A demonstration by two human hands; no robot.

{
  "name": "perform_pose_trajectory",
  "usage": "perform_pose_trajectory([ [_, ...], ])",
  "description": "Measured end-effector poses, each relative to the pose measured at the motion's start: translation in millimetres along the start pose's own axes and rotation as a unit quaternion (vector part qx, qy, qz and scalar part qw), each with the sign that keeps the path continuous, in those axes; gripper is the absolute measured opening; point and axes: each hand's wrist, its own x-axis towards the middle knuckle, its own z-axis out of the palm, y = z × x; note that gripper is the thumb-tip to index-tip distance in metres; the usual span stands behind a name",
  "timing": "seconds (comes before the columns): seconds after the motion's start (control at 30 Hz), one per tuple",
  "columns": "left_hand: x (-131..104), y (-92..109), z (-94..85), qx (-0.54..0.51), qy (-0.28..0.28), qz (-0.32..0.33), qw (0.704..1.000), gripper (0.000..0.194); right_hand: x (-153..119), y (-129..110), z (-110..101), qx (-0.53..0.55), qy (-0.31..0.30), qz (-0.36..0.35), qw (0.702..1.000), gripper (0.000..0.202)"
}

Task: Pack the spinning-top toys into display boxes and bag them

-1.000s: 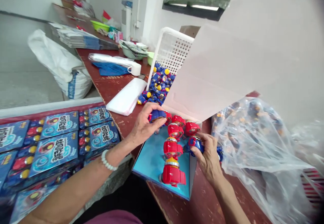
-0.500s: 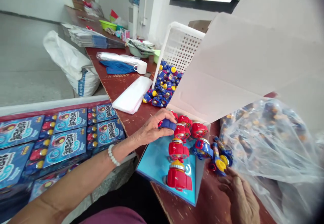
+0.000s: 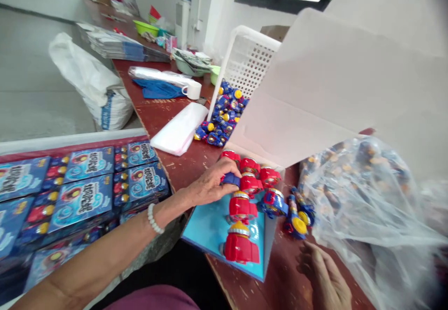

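My left hand (image 3: 213, 181), with a beaded bracelet on the wrist, pinches a blue toy (image 3: 231, 179) over the blue-lined open box (image 3: 206, 228). Several red toys (image 3: 241, 247) stand in the box in rows, and a blue toy with red parts (image 3: 273, 202) is at its right side. My right hand (image 3: 324, 272) is over the table at the lower right, fingers apart and holding nothing. Just beyond its fingertips lie blue and yellow toys (image 3: 299, 225) on the table, touching neither hand.
A white basket (image 3: 250, 60) spills blue toys behind the box, whose white lid (image 3: 315, 81) stands raised. At the right is a clear plastic bag (image 3: 367, 198) of toys. Packaged sets (image 3: 84, 198) fill a carton at left. A white cup (image 3: 192, 90) stands farther back.
My left hand has lowered the blue toy into the box beside the red ones. My right hand has drawn back from the loose yellow and blue toys. The view has shifted slightly.
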Motion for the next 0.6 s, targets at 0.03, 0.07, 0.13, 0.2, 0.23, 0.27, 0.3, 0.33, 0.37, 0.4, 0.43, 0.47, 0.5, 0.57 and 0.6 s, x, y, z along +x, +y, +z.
perform_pose_trajectory([
  [0.03,-1.1,1.3,1.1,0.017,0.002,-0.002,1.000,0.020,2.7,-1.7,0.3,0.000,0.015,-0.020,1.000,0.044],
  [0.07,-2.3,3.3,1.9,0.039,0.001,-0.002,0.999,0.020,7.4,-3.4,0.3,-0.007,0.030,-0.041,0.999,0.047],
  [0.13,-4.7,8.8,2.9,0.110,0.003,0.003,0.994,0.022,22.5,-5.5,0.2,-0.045,0.045,-0.088,0.994,0.051],
  [0.2,-6.5,15.1,3.3,0.201,0.018,0.013,0.979,0.030,42.2,-4.3,1.7,-0.102,0.044,-0.144,0.983,0.052],
  [0.23,-6.8,18.3,3.3,0.240,0.029,0.021,0.970,0.034,52.1,-2.4,3.9,-0.134,0.041,-0.171,0.975,0.053],
  [0.27,-6.6,21.5,3.2,0.269,0.039,0.031,0.962,0.036,61.2,0.2,7.4,-0.163,0.036,-0.194,0.967,0.054],
  [0.3,-5.5,24.5,3.0,0.287,0.046,0.042,0.956,0.037,69.2,3.3,12.0,-0.183,0.031,-0.210,0.960,0.054],
  [0.33,-3.8,27.5,2.8,0.293,0.046,0.058,0.953,0.037,75.6,6.6,17.4,-0.193,0.028,-0.217,0.956,0.053],
  [0.37,-1.3,30.5,2.7,0.291,0.037,0.076,0.953,0.038,80.5,9.9,23.0,-0.194,0.026,-0.217,0.956,0.053],
  [0.4,1.8,33.6,2.7,0.285,0.023,0.094,0.954,0.038,83.7,12.7,28.2,-0.188,0.024,-0.213,0.958,0.052],
  [0.43,5.3,36.7,3.1,0.276,0.005,0.109,0.955,0.038,85.5,14.9,32.3,-0.179,0.023,-0.208,0.961,0.051],
  [0.47,9.0,39.8,4.0,0.269,-0.012,0.120,0.956,0.038,85.9,16.3,35.1,-0.167,0.024,-0.203,0.965,0.050],
  [0.5,12.7,42.7,5.2,0.264,-0.027,0.125,0.956,0.038,85.1,16.9,36.2,-0.155,0.028,-0.198,0.967,0.049],
  [0.57,19.4,47.1,8.6,0.268,-0.044,0.112,0.956,0.037,80.0,15.4,33.6,-0.128,0.039,-0.187,0.973,0.049],
  [0.6,22.3,48.0,10.4,0.277,-0.053,0.101,0.954,0.036,75.9,13.6,30.2,-0.114,0.048,-0.179,0.976,0.051],
])
